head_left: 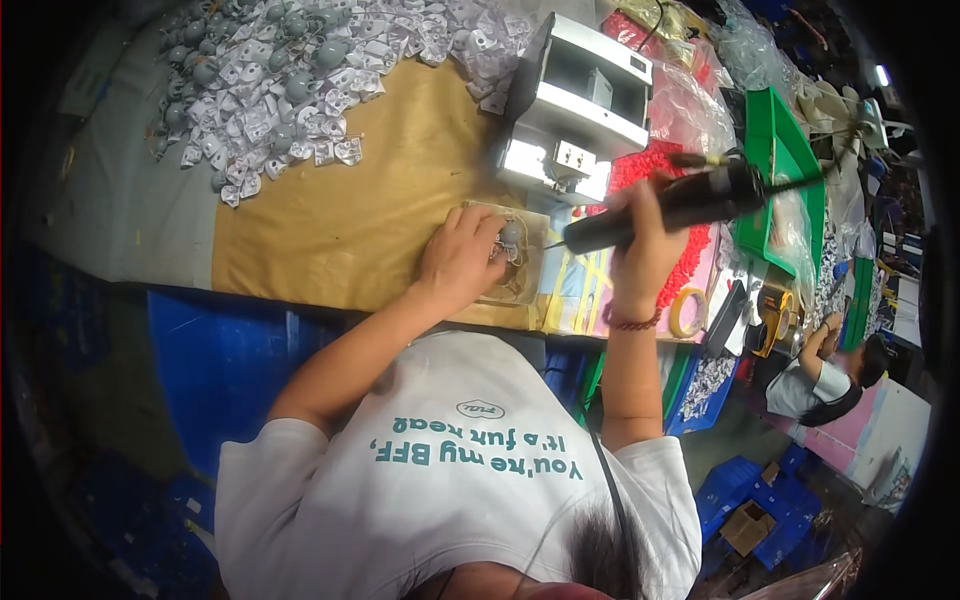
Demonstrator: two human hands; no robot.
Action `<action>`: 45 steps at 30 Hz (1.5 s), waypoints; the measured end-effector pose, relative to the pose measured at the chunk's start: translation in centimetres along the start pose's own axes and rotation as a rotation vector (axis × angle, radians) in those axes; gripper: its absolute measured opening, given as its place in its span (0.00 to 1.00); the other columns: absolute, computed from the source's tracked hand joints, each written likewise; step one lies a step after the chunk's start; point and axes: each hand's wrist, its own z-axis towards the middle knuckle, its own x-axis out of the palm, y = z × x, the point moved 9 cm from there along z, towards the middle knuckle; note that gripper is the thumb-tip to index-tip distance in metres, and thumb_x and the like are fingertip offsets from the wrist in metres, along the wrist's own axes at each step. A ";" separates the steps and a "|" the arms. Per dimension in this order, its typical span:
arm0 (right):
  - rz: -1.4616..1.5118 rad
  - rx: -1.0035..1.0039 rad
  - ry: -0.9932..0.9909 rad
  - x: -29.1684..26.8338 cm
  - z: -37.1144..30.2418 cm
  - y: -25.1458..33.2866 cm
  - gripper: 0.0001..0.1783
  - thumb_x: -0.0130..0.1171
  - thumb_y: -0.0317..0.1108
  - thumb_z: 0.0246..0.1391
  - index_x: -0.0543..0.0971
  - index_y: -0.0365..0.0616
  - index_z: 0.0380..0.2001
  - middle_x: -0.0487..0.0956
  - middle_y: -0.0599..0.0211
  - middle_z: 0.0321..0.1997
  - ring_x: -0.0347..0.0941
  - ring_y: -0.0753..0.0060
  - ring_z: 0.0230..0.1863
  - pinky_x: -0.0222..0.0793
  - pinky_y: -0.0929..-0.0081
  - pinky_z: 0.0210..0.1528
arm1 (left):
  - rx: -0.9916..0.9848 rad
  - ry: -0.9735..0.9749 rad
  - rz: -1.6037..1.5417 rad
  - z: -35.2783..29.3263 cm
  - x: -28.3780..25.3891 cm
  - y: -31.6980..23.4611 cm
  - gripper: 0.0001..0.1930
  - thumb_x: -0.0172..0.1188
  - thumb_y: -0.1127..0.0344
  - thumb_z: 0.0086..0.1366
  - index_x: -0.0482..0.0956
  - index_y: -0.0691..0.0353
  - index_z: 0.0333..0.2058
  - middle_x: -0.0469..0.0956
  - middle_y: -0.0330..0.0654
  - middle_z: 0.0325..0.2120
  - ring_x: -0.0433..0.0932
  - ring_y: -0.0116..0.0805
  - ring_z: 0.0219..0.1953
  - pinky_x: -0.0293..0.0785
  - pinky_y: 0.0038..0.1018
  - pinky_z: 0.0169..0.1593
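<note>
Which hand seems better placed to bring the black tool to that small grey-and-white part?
Probably the right hand: it grips the black tool, whose thin tip points toward the grey-and-white part. The left hand has its fingers at that part.

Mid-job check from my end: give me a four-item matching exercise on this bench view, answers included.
Things:
1. Black electric screwdriver
2. Tape roll
3. Grey round part
4. Bin by the screwdriver's cable end

Places, colours or states:
A. At the left hand's fingertips, inside the clear-walled holder
B. Green
C. Gripped in the right hand
D. By the bench's near edge, beside the right wrist

Pairs: 1-C, 2-D, 3-A, 4-B
</note>
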 end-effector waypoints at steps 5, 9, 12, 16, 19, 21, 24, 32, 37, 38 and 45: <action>-0.102 0.097 -0.116 -6.4 3.0 -3.7 0.13 0.57 0.31 0.64 0.73 0.35 0.47 0.78 0.66 0.39 0.74 0.79 0.40 0.69 0.79 0.41 | 0.061 -0.001 -0.035 0.0 -0.2 -0.6 0.18 0.68 0.69 0.53 0.76 0.60 0.43 0.76 0.41 0.46 0.71 0.46 0.49 0.70 0.36 0.52; -0.774 -0.475 -0.038 -3.5 -1.3 -0.6 0.22 0.59 0.23 0.58 0.73 0.36 0.56 0.76 0.56 0.52 0.74 0.65 0.48 0.69 0.73 0.52 | 0.130 -0.030 -0.039 -0.4 -0.3 -1.1 0.18 0.69 0.71 0.52 0.76 0.59 0.42 0.78 0.40 0.43 0.72 0.46 0.47 0.71 0.36 0.51; -0.739 -0.312 0.366 0.8 -4.2 -3.6 0.15 0.63 0.23 0.52 0.80 0.37 0.45 0.78 0.57 0.45 0.74 0.61 0.44 0.70 0.67 0.47 | 0.138 -0.032 -0.027 -0.4 -0.3 -1.4 0.19 0.69 0.72 0.51 0.76 0.59 0.42 0.79 0.39 0.41 0.73 0.46 0.45 0.72 0.36 0.50; -0.685 -0.298 0.468 2.4 -5.4 -7.2 0.07 0.63 0.22 0.53 0.81 0.37 0.36 0.80 0.61 0.37 0.75 0.64 0.41 0.70 0.70 0.42 | 0.154 -0.038 0.000 -0.4 -0.2 -1.6 0.19 0.69 0.72 0.51 0.76 0.59 0.42 0.79 0.40 0.41 0.73 0.46 0.44 0.72 0.36 0.48; -0.622 -0.248 0.431 2.9 -4.8 -7.7 0.03 0.60 0.22 0.56 0.80 0.37 0.34 0.80 0.61 0.35 0.76 0.67 0.39 0.71 0.73 0.39 | 0.143 -0.034 -0.018 -0.1 -0.1 -1.2 0.18 0.69 0.72 0.51 0.76 0.60 0.42 0.79 0.41 0.40 0.73 0.46 0.44 0.72 0.36 0.47; -0.529 -0.123 0.384 2.6 -4.9 -8.5 0.03 0.57 0.24 0.60 0.79 0.36 0.34 0.80 0.62 0.34 0.76 0.71 0.37 0.71 0.76 0.38 | 0.144 -0.046 -0.019 0.1 -0.2 -1.3 0.19 0.69 0.72 0.51 0.76 0.60 0.42 0.78 0.41 0.39 0.73 0.46 0.43 0.72 0.36 0.46; -0.245 0.117 0.241 1.4 -4.6 -10.9 0.06 0.51 0.27 0.66 0.75 0.36 0.36 0.81 0.63 0.32 0.77 0.75 0.34 0.72 0.78 0.39 | 0.167 -0.023 -0.015 0.3 -0.2 -1.6 0.19 0.69 0.72 0.51 0.76 0.60 0.42 0.78 0.42 0.39 0.74 0.46 0.41 0.73 0.36 0.44; -0.001 0.324 0.321 3.1 -2.8 -10.9 0.12 0.46 0.35 0.71 0.71 0.36 0.45 0.82 0.58 0.38 0.80 0.70 0.39 0.77 0.73 0.46 | 0.152 -0.014 -0.056 0.6 -0.3 -1.5 0.18 0.68 0.72 0.52 0.76 0.59 0.43 0.78 0.43 0.39 0.76 0.45 0.39 0.74 0.36 0.42; 0.129 0.413 0.283 1.2 -2.3 -9.3 0.20 0.42 0.40 0.72 0.69 0.35 0.55 0.80 0.50 0.49 0.79 0.60 0.49 0.75 0.68 0.53 | -0.302 0.163 -0.481 0.1 -0.8 1.9 0.17 0.68 0.72 0.58 0.75 0.62 0.45 0.78 0.40 0.38 0.77 0.29 0.34 0.76 0.30 0.37; 0.136 0.434 0.282 0.3 -2.0 -9.4 0.20 0.43 0.40 0.72 0.69 0.34 0.55 0.80 0.51 0.47 0.79 0.60 0.47 0.75 0.67 0.52 | -0.341 0.117 -0.745 -0.4 -0.8 3.6 0.15 0.65 0.69 0.63 0.74 0.64 0.47 0.78 0.38 0.37 0.75 0.22 0.32 0.77 0.28 0.34; 0.151 0.462 0.170 -7.1 -0.9 -9.5 0.11 0.50 0.33 0.68 0.75 0.37 0.46 0.81 0.60 0.39 0.79 0.68 0.41 0.77 0.70 0.47 | -1.074 0.114 -1.716 6.7 -5.7 13.3 0.17 0.60 0.63 0.66 0.73 0.63 0.51 0.78 0.45 0.41 0.79 0.32 0.37 0.79 0.31 0.40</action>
